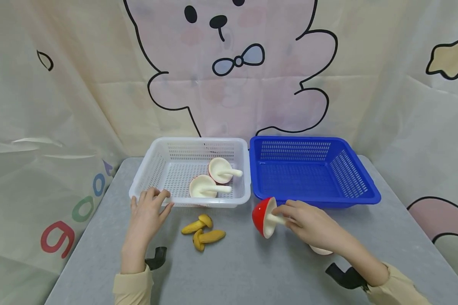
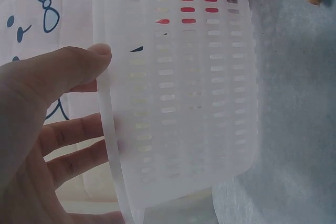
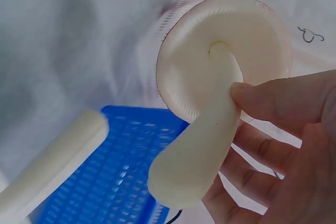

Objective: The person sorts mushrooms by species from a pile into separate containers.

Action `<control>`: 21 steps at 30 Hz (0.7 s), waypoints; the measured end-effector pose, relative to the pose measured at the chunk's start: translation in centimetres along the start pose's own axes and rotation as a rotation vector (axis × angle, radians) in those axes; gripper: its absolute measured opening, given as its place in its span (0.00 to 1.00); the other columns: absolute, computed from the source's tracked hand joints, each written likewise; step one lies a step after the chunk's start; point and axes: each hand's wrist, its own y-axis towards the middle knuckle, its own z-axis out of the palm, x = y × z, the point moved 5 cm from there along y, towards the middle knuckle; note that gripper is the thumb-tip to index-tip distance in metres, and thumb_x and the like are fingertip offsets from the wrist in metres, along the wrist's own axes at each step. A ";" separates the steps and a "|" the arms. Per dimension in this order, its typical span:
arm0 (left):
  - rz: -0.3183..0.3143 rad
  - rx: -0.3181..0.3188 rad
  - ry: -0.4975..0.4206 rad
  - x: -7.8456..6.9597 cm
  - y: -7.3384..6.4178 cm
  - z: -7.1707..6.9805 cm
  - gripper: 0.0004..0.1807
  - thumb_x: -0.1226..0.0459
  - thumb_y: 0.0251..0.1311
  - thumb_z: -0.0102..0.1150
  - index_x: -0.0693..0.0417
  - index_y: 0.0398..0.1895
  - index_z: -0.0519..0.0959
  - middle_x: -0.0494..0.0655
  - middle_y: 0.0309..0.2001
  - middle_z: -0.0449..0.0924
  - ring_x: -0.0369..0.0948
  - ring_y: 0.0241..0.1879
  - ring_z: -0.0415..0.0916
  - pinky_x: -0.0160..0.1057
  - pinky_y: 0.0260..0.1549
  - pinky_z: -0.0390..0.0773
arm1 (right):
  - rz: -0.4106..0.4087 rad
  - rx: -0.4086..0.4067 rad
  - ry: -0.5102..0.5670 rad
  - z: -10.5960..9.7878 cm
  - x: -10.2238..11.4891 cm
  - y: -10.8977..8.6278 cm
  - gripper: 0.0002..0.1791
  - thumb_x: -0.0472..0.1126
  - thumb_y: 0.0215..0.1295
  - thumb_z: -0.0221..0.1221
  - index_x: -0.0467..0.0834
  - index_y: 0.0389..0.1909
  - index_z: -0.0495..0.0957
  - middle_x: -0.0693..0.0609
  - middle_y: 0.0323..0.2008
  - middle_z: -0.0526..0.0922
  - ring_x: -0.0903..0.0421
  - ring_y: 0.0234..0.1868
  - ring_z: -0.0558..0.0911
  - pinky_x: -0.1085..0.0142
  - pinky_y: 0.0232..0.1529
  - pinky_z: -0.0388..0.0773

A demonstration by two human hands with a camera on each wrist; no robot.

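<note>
My right hand (image 1: 309, 222) pinches the pale stem of a red-capped toy mushroom (image 1: 262, 217) between thumb and fingers. The mushroom is tilted sideways in front of the blue basket (image 1: 368, 195), its cap facing left. Below that hand another mushroom (image 1: 321, 250) lies on the table, mostly hidden; its thick stem (image 3: 52, 166) shows in the right wrist view. My left hand (image 1: 146, 222) holds the front rim of the white basket (image 1: 145, 180), thumb outside and fingers over the edge. Inside it, two mushrooms (image 1: 203, 186) lie with stems toward the right.
Two small yellow-brown mushrooms (image 1: 210, 236) lie close together on the grey table (image 1: 221, 279), in front of the white basket. Both baskets stand side by side at the back, before a printed curtain (image 1: 229, 101).
</note>
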 end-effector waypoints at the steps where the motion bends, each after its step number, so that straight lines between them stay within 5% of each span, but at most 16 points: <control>1: 0.002 -0.004 -0.001 0.0 0.0 0.0 0.10 0.59 0.59 0.64 0.47 0.41 0.76 0.53 0.41 0.72 0.56 0.49 0.68 0.78 0.56 0.53 | 0.000 -0.002 0.002 -0.1 0.2 0.2 0.17 0.35 0.60 0.62 0.53 0.50 0.80 0.63 0.31 0.75 0.65 0.32 0.69 0.75 0.29 0.68; 10: 0.008 -0.019 0.002 -0.1 0.0 -0.1 0.10 0.60 0.58 0.65 0.48 0.40 0.76 0.53 0.40 0.72 0.56 0.48 0.68 0.79 0.55 0.53 | -0.106 -0.080 -0.024 -1.2 2.6 1.9 0.17 0.34 0.61 0.61 0.54 0.49 0.80 0.63 0.29 0.73 0.65 0.30 0.67 0.75 0.27 0.64; 21: -0.009 0.007 0.005 0.0 0.0 0.1 0.11 0.58 0.59 0.64 0.47 0.42 0.76 0.53 0.41 0.73 0.56 0.49 0.68 0.79 0.56 0.53 | -0.126 -0.058 -0.014 -2.4 4.7 5.5 0.18 0.33 0.60 0.62 0.55 0.49 0.80 0.60 0.32 0.77 0.62 0.32 0.70 0.72 0.28 0.68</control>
